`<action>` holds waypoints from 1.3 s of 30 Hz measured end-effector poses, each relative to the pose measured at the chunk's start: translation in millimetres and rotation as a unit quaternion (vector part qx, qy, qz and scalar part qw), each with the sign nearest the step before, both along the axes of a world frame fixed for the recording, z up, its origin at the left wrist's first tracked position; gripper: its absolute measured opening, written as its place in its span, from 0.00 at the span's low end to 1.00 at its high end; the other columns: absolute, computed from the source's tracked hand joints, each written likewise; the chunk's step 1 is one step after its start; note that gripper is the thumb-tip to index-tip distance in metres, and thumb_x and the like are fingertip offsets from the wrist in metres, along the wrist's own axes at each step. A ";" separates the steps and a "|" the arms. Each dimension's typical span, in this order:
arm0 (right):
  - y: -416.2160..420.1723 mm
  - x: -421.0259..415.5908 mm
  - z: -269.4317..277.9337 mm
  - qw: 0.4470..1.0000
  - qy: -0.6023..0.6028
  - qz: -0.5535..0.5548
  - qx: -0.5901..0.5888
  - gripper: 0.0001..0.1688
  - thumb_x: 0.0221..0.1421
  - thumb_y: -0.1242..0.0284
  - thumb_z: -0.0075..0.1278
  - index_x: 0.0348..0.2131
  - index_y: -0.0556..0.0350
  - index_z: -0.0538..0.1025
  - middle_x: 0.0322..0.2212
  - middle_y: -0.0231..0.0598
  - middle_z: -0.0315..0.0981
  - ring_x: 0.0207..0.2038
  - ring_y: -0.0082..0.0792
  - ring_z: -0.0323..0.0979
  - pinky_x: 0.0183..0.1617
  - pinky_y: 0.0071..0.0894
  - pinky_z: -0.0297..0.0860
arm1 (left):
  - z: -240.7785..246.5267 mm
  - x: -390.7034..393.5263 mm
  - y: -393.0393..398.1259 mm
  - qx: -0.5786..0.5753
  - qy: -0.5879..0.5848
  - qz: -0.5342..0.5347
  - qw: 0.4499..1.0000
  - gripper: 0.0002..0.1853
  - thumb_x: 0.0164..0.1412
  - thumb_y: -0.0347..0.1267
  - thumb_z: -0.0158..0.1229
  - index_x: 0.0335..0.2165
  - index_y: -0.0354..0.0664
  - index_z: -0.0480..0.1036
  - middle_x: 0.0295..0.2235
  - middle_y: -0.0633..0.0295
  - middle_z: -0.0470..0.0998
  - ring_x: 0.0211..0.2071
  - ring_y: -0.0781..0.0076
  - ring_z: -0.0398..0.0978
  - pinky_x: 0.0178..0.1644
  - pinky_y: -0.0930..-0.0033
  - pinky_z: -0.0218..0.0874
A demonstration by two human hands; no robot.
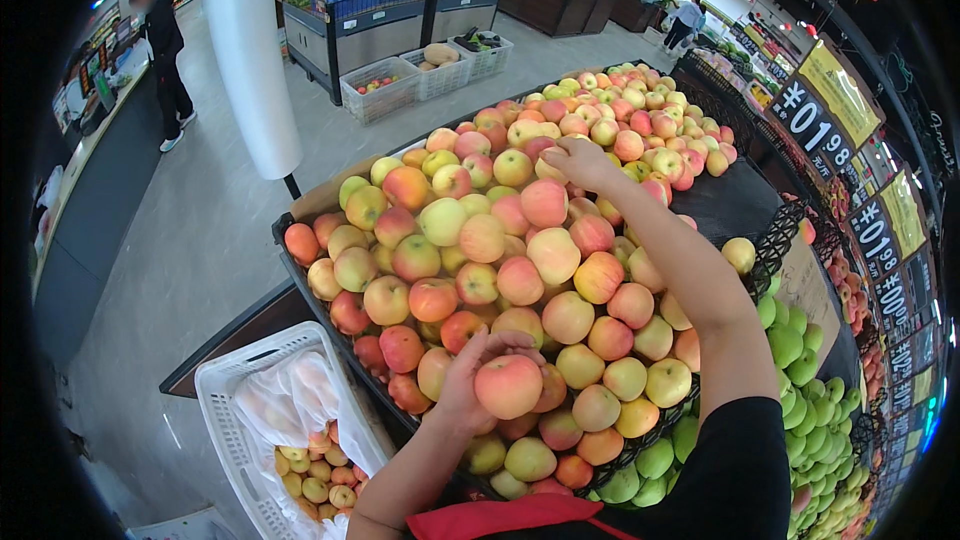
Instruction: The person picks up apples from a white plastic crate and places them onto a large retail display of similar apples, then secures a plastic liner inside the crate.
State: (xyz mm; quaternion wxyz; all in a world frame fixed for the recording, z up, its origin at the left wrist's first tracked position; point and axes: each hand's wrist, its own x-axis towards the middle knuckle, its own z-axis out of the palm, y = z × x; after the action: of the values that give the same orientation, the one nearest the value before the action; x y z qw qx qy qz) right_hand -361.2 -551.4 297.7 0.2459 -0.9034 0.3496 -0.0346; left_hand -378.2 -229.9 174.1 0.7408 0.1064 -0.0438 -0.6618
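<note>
A large heap of red and yellow apples [480,240] fills a black-edged display tray before me. In my left hand [487,375], at the near side of the heap, rests a pinkish-red apple [508,387], with the fingers curled behind it. My right hand [581,163] reaches to the farther part of the heap, its fingers around a pale apple [551,165] that is partly hidden by them. Whether that apple is lifted off the others cannot be told.
A white plastic crate [259,457] with a white liner and small apples stands at lower left. Green apples [814,390] lie at right beyond a black mesh divider [776,240]. A plastic bag roll [251,67] rises behind the tray. A person [161,52] stands by a counter [112,187].
</note>
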 end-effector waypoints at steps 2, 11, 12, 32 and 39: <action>-20.0 10.6 -18.6 0.991 -0.004 0.067 -0.120 0.26 0.58 0.60 0.45 0.49 0.58 0.73 0.37 0.48 0.76 0.35 0.39 0.75 0.35 0.37 0.72 | 1.7 -0.8 0.3 0.004 0.005 -0.003 1.000 0.32 0.67 0.53 0.35 0.43 0.33 0.70 0.36 0.46 0.75 0.39 0.52 0.75 0.43 0.52 0.69; -25.2 12.7 -8.8 0.944 0.029 0.160 -0.287 0.23 0.60 0.60 0.42 0.46 0.58 0.74 0.44 0.47 0.71 0.42 0.50 0.70 0.49 0.46 0.65 | 13.6 2.0 3.4 0.005 0.095 0.023 0.995 0.30 0.66 0.52 0.40 0.42 0.34 0.71 0.37 0.47 0.76 0.39 0.53 0.74 0.46 0.53 0.67; -10.7 8.7 -6.5 0.952 -0.028 0.098 -0.288 0.23 0.59 0.61 0.43 0.46 0.58 0.73 0.45 0.47 0.70 0.42 0.49 0.70 0.48 0.45 0.66 | 19.9 4.5 4.4 0.007 0.098 0.029 0.995 0.30 0.66 0.52 0.40 0.42 0.34 0.70 0.38 0.48 0.75 0.40 0.53 0.74 0.47 0.55 0.67; 121.9 -118.3 46.0 0.985 -0.171 0.020 -0.006 0.39 0.39 0.65 0.63 0.50 0.61 0.67 0.47 0.52 0.68 0.49 0.42 0.69 0.52 0.39 0.66 | 29.9 5.1 -2.7 -0.031 -0.124 0.041 0.991 0.33 0.67 0.53 0.34 0.57 0.39 0.59 0.54 0.51 0.68 0.52 0.50 0.69 0.56 0.52 0.59; -0.1 -78.7 21.7 0.980 -0.050 -0.124 -0.150 0.42 0.43 0.46 0.54 0.43 0.68 0.72 0.35 0.55 0.75 0.41 0.46 0.75 0.44 0.39 0.70 | 6.5 3.0 -10.3 -0.085 -0.087 0.008 0.993 0.26 0.68 0.48 0.37 0.52 0.40 0.63 0.47 0.54 0.72 0.45 0.59 0.73 0.54 0.58 0.61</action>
State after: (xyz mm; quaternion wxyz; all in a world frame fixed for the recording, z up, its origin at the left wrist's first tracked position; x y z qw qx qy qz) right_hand -439.9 -551.5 319.5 0.1187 -0.8766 0.4374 -0.1620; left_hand -375.2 -240.2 180.5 0.7461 0.1005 -0.1634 -0.6376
